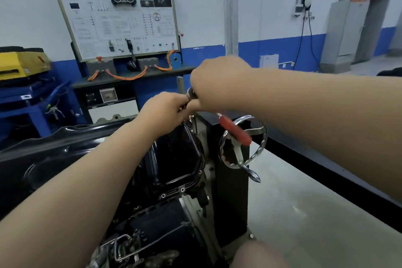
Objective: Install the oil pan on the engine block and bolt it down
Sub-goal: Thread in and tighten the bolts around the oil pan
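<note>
The black oil pan (174, 159) lies on the engine block (156, 224), which is mounted on a stand; bolt heads show along the pan's near flange. A ratchet wrench (236, 131) with a red handle and a silver head (191, 93) is held above the pan's far right corner. My right hand (219, 85) grips the ratchet near its head. My left hand (165, 109) pinches the part just below the head; what lies between its fingers is hidden.
A chrome handwheel (243, 141) sticks out of the black stand column (228, 180) right of the engine. Behind stands a training board (117, 17) with orange cables on a dark bench. A blue cart (28, 98) with a yellow box sits at the left. Grey floor lies to the right.
</note>
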`<state>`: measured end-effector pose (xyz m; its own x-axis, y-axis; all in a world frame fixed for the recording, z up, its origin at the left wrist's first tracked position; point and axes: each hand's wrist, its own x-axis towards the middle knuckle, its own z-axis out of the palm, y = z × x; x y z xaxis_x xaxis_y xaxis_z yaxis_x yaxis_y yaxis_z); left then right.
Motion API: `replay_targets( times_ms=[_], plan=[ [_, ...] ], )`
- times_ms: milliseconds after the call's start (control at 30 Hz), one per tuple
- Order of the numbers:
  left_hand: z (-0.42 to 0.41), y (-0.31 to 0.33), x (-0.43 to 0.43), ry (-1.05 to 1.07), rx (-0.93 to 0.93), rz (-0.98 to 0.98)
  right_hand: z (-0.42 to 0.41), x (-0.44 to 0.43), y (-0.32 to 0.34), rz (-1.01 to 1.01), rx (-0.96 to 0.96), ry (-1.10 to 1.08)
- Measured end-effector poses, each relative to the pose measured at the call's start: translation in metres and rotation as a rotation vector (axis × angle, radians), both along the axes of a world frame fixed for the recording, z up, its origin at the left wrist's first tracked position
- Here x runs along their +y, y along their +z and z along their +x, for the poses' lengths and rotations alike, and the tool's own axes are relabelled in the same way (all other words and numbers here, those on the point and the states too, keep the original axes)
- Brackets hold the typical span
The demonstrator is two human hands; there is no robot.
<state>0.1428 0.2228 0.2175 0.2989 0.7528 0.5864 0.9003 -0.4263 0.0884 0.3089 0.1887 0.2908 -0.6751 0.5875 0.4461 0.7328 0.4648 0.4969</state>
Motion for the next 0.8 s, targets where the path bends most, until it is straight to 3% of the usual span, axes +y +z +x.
replay_targets(
  times_ms=[67, 133, 267, 333, 400, 467, 633, 800],
  plan=[
    [-0.001, 0.0, 0.002, -0.044, -0.022, 0.001, 0.005, 0.0, 0.006, 0.175, -0.179, 0.103],
    [-0.005, -0.001, 0.006, -0.045, -0.106, -0.035, 0.006, 0.0, 0.004, 0.25, -0.22, 0.148],
    [-0.011, 0.0, 0.009, -0.058, -0.231, -0.084, -0.005, -0.005, -0.006, 0.149, 0.102, -0.029],
    [-0.008, 0.0, 0.007, -0.032, -0.234, -0.109, -0.011, -0.006, -0.006, -0.078, 0.293, -0.214],
    [-0.006, 0.0, 0.007, -0.003, -0.199, -0.102, -0.016, -0.003, -0.007, -0.278, 0.465, -0.265],
    [-0.006, -0.001, 0.006, -0.038, -0.158, -0.102, -0.018, 0.0, -0.003, -0.234, 0.356, -0.217],
    [-0.002, 0.001, 0.004, -0.027, -0.101, -0.037, 0.003, 0.005, 0.014, 0.203, -0.256, 0.133],
    [-0.006, 0.001, 0.005, 0.06, -0.08, 0.0, 0.005, 0.008, -0.001, 0.36, -0.243, 0.21]
  ],
)
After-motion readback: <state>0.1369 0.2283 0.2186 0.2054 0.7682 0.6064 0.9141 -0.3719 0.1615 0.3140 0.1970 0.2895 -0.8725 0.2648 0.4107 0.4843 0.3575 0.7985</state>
